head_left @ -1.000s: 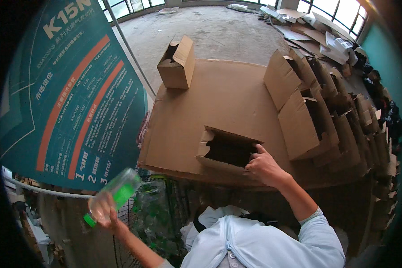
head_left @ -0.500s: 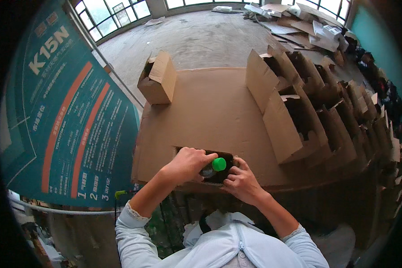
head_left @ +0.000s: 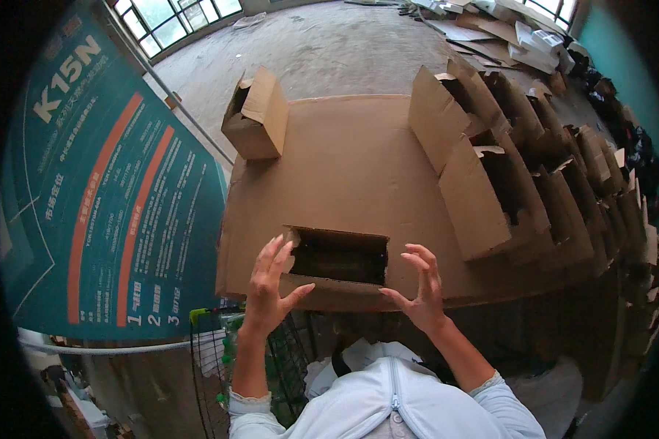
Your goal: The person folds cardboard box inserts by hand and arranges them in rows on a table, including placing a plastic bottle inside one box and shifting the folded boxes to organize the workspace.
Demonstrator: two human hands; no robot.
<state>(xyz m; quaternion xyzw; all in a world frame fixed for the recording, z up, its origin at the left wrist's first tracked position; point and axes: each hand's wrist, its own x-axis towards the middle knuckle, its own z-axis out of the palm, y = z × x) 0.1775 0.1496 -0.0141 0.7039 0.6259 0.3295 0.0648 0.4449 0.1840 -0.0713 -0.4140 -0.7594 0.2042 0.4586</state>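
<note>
Near the front edge of the cardboard-covered tabletop (head_left: 344, 168) is a rectangular opening (head_left: 337, 281) with a dark inside; no bottle shows in it. To its left is my left hand (head_left: 267, 289), thumb and fingers spread, the thumb over the near rim. My right hand (head_left: 422, 282) hovers off the right end, its fingers curved apart and nothing between them. Neither palm holds anything.
Open-topped cardboard boxes (head_left: 476, 201) stand in rows along the right side. One cardboard box (head_left: 260, 117) stands at the far left corner. A large teal printed board (head_left: 110, 197) rises on the left. Below the near left edge is a wire basket (head_left: 209, 358) with green-capped bottles.
Both hands have let go of the green-capped bottle and moved apart to the ends of the opening. The bottle no longer shows there.
</note>
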